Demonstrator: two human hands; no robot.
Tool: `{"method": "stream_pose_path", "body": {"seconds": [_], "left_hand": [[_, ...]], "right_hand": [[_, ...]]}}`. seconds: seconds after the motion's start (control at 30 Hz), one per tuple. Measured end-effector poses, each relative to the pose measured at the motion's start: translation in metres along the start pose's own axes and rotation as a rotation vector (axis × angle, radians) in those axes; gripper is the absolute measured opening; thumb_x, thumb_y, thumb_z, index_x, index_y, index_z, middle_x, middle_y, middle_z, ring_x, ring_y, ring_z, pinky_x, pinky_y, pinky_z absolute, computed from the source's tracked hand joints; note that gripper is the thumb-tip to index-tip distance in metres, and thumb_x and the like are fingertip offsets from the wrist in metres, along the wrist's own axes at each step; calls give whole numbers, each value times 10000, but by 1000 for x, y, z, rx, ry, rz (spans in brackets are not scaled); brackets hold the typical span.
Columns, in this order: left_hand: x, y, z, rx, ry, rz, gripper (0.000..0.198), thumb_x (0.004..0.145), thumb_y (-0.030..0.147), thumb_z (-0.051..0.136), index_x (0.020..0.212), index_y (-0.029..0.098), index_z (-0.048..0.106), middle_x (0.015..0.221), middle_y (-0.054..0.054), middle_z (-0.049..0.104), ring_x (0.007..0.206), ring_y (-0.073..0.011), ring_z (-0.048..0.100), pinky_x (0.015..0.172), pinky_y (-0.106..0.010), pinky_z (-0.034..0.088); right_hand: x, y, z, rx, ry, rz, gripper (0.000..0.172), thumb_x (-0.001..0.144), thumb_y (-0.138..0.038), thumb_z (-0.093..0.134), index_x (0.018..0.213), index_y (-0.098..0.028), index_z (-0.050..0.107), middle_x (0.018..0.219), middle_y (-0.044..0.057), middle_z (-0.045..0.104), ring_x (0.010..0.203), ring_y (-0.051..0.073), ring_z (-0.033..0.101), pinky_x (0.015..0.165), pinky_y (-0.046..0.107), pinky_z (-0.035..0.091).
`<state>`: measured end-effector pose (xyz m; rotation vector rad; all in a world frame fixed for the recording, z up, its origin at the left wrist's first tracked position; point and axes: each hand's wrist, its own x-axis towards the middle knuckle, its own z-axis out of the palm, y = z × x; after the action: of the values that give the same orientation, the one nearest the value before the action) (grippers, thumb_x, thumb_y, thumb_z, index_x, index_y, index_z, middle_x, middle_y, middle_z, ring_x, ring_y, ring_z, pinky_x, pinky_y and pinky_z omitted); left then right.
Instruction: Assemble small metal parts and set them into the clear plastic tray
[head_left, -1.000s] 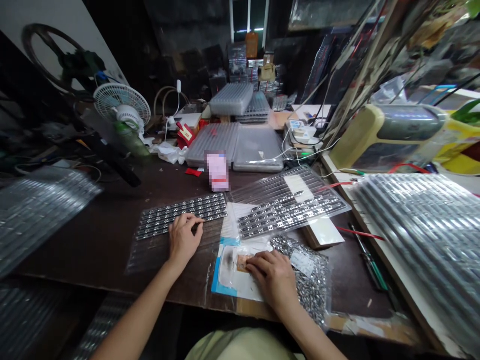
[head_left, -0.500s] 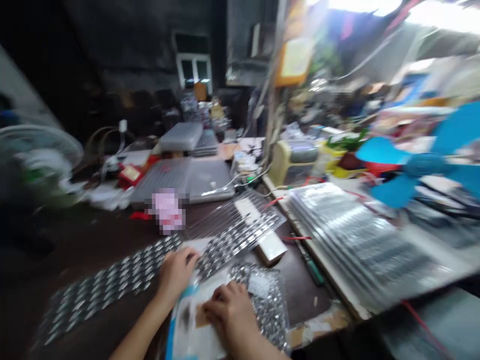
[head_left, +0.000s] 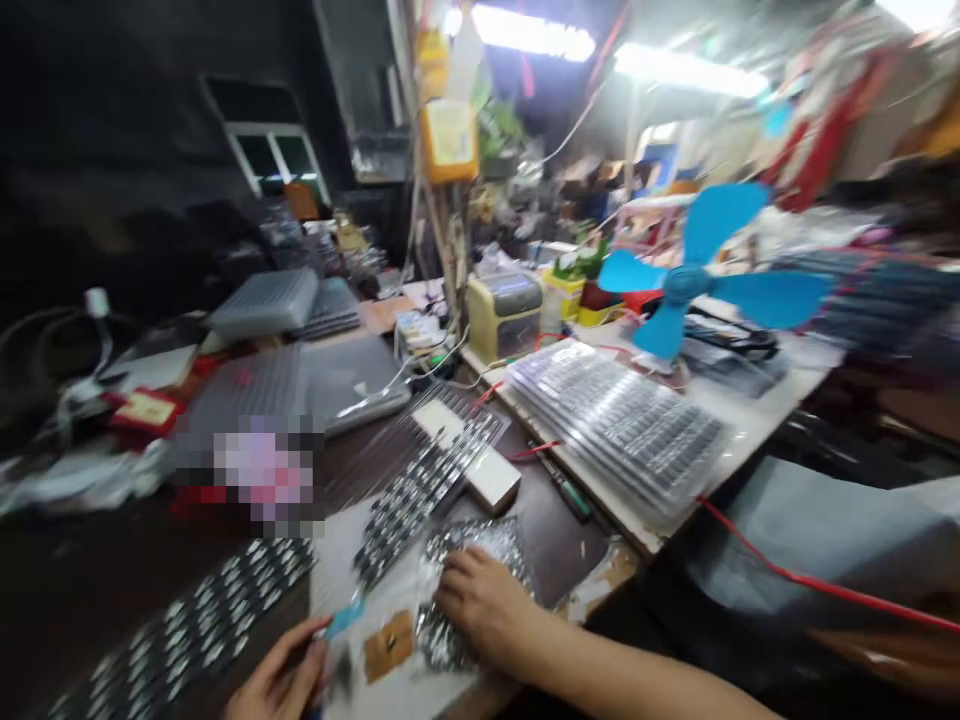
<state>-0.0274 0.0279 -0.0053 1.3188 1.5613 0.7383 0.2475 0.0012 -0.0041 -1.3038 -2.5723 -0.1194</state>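
Observation:
My left hand (head_left: 277, 672) sits at the bottom left, blurred, its fingers at the blue-edged white sheet (head_left: 405, 560). A small brown pad (head_left: 388, 646) lies on that sheet, uncovered. My right hand (head_left: 484, 598) rests curled on a clear bag of small silver parts (head_left: 457, 545), holding its edge. Beside my left hand, a clear tray of silver metal parts (head_left: 187, 625) runs off the lower left. A second such tray (head_left: 416, 505) lies partly on the sheet's far end.
A white block (head_left: 466, 455) lies just beyond the sheet. A green-handled screwdriver (head_left: 566, 490) sits by the white shelf edge (head_left: 570, 445), which bears a stack of clear trays (head_left: 615, 425). A blue fan (head_left: 690, 275) stands beyond, and grey tray cases (head_left: 262, 305) crowd the far left.
The view has swung to the right. My left hand has moved off the tray to the sheet's lower left. My right hand has gone from the brown pad onto the bag.

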Motion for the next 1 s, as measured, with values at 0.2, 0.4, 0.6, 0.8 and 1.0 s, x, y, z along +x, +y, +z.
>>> {"method": "stream_pose_path", "body": {"seconds": [0.2, 0.4, 0.6, 0.8, 1.0], "left_hand": [[-21, 2, 29, 77, 132, 275, 312, 787, 445, 588, 867, 170, 710, 904, -83, 703, 760, -186, 669, 651, -273, 557], [-28, 6, 43, 251, 140, 438, 146, 833, 234, 589, 889, 222, 723, 901, -46, 693, 801, -168, 648, 668, -255, 518], [-32, 8, 49, 386, 141, 506, 156, 840, 199, 596, 924, 238, 721, 899, -34, 674, 848, -171, 634, 785, -288, 507], [-34, 10, 52, 521, 153, 522, 148, 844, 218, 610, 941, 268, 710, 867, -15, 656, 826, -170, 624, 736, -278, 488], [-34, 12, 55, 525, 157, 559, 147, 857, 232, 598, 954, 273, 701, 852, -14, 651, 814, -164, 614, 717, -267, 475]], "right_hand": [[12, -4, 8, 94, 49, 113, 69, 890, -188, 547, 869, -180, 613, 844, 42, 624, 855, 193, 504, 791, 329, 366], [14, -5, 13, 212, 156, 156, 164, 933, -175, 457, 949, -179, 620, 887, 59, 622, 865, 195, 512, 770, 321, 389], [15, -6, 7, 245, 154, 178, 181, 937, -199, 456, 955, -188, 636, 902, 60, 635, 884, 196, 519, 809, 340, 390], [19, -7, 8, 185, 110, 8, 256, 886, -300, 579, 1141, -288, 600, 1121, 22, 630, 1013, 210, 491, 876, 357, 329], [20, -10, 13, 139, 79, -1, 53, 855, -242, 623, 904, -245, 640, 862, 6, 644, 827, 179, 490, 799, 329, 321]]}}
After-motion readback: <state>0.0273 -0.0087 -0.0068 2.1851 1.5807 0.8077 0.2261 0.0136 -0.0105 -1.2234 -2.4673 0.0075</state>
